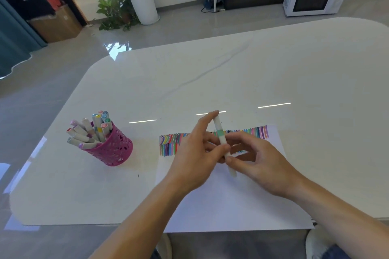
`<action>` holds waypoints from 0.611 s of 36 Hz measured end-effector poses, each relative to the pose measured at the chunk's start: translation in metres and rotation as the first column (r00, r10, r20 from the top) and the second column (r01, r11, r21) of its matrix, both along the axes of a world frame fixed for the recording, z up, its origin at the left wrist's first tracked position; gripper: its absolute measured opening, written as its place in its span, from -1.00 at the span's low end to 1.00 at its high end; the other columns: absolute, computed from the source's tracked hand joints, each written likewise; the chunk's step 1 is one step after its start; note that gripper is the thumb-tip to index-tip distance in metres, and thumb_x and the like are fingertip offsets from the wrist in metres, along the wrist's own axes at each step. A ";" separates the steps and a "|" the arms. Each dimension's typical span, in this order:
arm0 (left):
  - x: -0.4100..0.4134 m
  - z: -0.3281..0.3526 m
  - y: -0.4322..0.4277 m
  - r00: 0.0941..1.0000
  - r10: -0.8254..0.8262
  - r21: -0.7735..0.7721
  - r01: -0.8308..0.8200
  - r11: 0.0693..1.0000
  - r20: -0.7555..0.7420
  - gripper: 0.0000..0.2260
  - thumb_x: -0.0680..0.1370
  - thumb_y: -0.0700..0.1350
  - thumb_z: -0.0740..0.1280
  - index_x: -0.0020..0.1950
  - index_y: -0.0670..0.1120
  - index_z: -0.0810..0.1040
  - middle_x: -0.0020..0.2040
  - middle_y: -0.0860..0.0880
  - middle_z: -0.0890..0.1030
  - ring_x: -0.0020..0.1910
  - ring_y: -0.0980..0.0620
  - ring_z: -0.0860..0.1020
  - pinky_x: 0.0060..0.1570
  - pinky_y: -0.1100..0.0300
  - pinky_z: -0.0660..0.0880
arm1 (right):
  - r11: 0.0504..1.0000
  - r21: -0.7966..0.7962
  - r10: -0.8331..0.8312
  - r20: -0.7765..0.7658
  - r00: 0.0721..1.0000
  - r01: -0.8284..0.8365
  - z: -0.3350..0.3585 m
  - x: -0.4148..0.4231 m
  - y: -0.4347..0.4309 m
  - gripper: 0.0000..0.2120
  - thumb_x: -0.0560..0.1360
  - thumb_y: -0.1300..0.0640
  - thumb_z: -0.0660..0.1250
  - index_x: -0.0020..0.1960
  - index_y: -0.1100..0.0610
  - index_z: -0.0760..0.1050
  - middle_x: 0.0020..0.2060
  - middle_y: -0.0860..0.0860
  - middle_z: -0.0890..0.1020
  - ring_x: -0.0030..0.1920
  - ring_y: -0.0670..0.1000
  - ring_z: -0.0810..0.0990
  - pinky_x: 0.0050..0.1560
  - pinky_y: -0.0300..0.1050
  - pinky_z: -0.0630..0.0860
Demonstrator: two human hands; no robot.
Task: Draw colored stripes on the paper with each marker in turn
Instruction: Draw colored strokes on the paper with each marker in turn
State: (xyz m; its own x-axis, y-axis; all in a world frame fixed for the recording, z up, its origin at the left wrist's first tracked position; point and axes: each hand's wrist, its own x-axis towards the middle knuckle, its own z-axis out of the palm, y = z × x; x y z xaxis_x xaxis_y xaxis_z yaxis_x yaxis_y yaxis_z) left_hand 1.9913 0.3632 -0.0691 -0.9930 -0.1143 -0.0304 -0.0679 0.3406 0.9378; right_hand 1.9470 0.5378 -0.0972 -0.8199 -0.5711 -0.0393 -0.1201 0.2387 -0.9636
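**Grip status: two hands on one marker**

Grip of the left hand [195,157]: thumb and curled fingers close round the middle of the green-banded marker [220,132], with the index finger stretched out along its far end. Grip of the right hand [259,160]: thumb and fingers pinch the near part of the same barrel.

Orientation: the marker's long axis runs from far to near, almost straight away from the person and slightly tilted. The far end lies at the left index fingertip. The near end points toward the person and shows below the right thumb. Whether either end is capped cannot be told.

Location: the marker is held over the sheet of paper [221,202], in front of the coloured stripes [168,143] drawn along the sheet's far edge. The hands hide the middle of the stripe rows.

Count:
- One marker in hand.
- One sheet of paper on the white table [210,69].
- One pink perforated cup [113,149], well to the left of the paper, holding about a dozen markers in the cup [88,130], caps upward and fanned leftward; the exact number cannot be told.
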 end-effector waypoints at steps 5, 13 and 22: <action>0.000 0.000 0.007 0.999 0.003 -0.033 -0.002 0.999 0.034 -0.68 0.63 -0.18 0.32 0.32 0.12 0.38 -0.17 0.02 0.71 -0.23 0.04 0.70 -0.06 0.03 0.65 | 0.996 0.094 0.018 -0.054 0.998 -0.012 -0.001 -0.001 0.006 -0.74 0.59 0.13 0.42 0.20 -0.17 0.57 -0.02 -0.21 0.68 -0.04 -0.09 0.70 -0.01 -0.16 0.63; -0.002 -0.012 -0.002 0.997 -0.066 -0.358 0.049 0.933 -0.037 -0.97 0.62 -0.04 0.32 0.03 0.08 0.55 -0.22 0.09 0.63 -0.20 0.09 0.63 -0.11 0.02 0.58 | 0.982 0.174 -0.036 -0.186 0.982 0.069 -0.002 -0.004 0.015 -0.68 0.56 0.25 0.34 0.11 -0.17 0.62 -0.16 -0.16 0.67 -0.13 -0.09 0.63 -0.12 -0.25 0.54; 0.002 -0.012 0.000 0.959 -0.283 -0.648 0.222 0.728 0.010 -0.78 0.68 -0.11 0.17 0.25 0.00 0.55 0.01 0.06 0.56 -0.11 0.09 0.46 -0.08 0.22 0.44 | 0.933 0.346 0.057 -0.403 0.913 0.095 -0.011 -0.006 0.019 -0.89 0.58 -0.11 0.36 0.04 -0.12 0.60 -0.20 -0.19 0.60 -0.17 -0.10 0.56 -0.21 -0.20 0.47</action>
